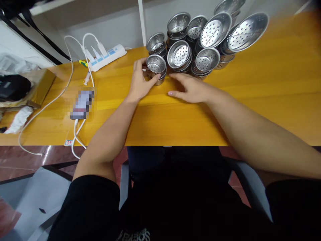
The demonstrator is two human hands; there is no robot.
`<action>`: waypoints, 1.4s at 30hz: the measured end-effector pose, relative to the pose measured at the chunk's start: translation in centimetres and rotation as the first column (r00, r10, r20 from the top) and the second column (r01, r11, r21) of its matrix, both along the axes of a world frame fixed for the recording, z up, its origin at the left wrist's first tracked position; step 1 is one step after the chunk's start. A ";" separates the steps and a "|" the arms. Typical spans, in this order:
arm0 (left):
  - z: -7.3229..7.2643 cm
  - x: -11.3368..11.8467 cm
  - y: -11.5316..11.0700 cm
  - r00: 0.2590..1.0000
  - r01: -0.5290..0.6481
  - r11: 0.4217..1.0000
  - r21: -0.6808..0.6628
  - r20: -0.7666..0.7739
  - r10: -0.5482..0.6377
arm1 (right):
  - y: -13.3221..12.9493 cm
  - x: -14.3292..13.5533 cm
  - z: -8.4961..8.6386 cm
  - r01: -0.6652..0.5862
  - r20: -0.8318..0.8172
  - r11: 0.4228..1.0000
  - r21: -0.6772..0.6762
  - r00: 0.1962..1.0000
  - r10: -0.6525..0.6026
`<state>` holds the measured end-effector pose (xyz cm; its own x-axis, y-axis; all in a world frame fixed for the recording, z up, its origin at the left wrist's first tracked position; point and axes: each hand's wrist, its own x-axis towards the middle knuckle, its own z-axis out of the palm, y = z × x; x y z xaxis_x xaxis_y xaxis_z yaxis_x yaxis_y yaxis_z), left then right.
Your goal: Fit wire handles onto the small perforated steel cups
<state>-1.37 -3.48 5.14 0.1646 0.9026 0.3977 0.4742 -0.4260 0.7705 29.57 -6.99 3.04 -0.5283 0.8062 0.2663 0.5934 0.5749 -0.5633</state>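
My left hand (141,82) is curled round a small stack of perforated metal cups (155,64), thumb against the front and fingers at its left side. The stack stands upright on the table at the front left of a cluster. To its right, my right hand (187,87) is open above the wood, thumb and fingers apart, holding nothing. Its fingertips come close to a wider stack of perforated cups (179,55) and another stack (206,62). Behind stand more such cups (178,25), with large tilted ones (248,31) at the right.
On the yellow wooden table (160,124), a phone (82,104) lies left with a white cable attached. A white power strip (109,57) with plugs sits against the back panel. A cardboard box (41,83) and black case (15,87) are far left.
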 end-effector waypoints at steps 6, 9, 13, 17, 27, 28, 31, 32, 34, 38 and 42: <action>0.6 0.1 -0.3 0.999 -0.032 0.999 0.018 0.023 0.032 | 0.9 0.7 -1.0 0.016 -0.005 1.000 0.012 1.000 -0.016; 0.5 -0.1 -0.3 0.999 -0.036 0.999 0.032 0.017 0.035 | 1.1 1.0 -1.2 0.024 -0.014 1.000 0.015 1.000 -0.023; 0.3 -0.5 -0.3 1.000 -0.019 0.999 0.027 0.020 0.018 | 1.3 1.2 -1.3 0.056 0.003 0.998 0.009 0.998 -0.056; 0.2 -0.6 -0.4 1.000 0.013 0.999 0.029 0.023 -0.014 | 1.3 1.4 -1.3 0.062 0.010 0.998 -0.001 0.998 -0.062; -0.4 -0.9 0.3 1.000 -0.002 0.996 0.088 0.004 0.002 | 2.2 2.1 -1.7 0.093 -0.052 0.996 0.012 0.994 -0.092; -1.0 -1.1 0.9 1.000 0.014 0.993 0.114 0.004 -0.015 | 2.1 2.2 -1.5 0.098 -0.052 0.995 -0.001 0.994 -0.098; -3.1 -1.7 3.3 0.997 0.069 0.980 0.187 0.026 -0.075 | 1.3 2.0 -0.3 0.095 -0.002 0.995 -0.029 0.995 -0.096; -3.7 -1.8 4.1 0.994 0.088 0.974 0.207 0.039 -0.098 | 0.8 1.8 0.2 0.093 0.020 0.995 -0.022 0.996 -0.092; -4.8 -1.8 5.3 0.987 0.134 0.962 0.237 0.054 -0.151 | -0.2 1.1 1.3 0.085 0.035 0.996 0.001 0.996 -0.085; -5.5 -1.7 5.6 0.974 0.225 0.932 0.285 -0.032 -0.225 | -2.8 -0.7 3.6 0.133 -0.066 0.990 0.047 0.989 -0.130; -4.7 -1.4 4.0 0.948 0.317 0.887 0.335 -0.120 -0.294 | -4.7 -1.8 5.3 0.190 -0.172 0.977 0.094 0.970 -0.172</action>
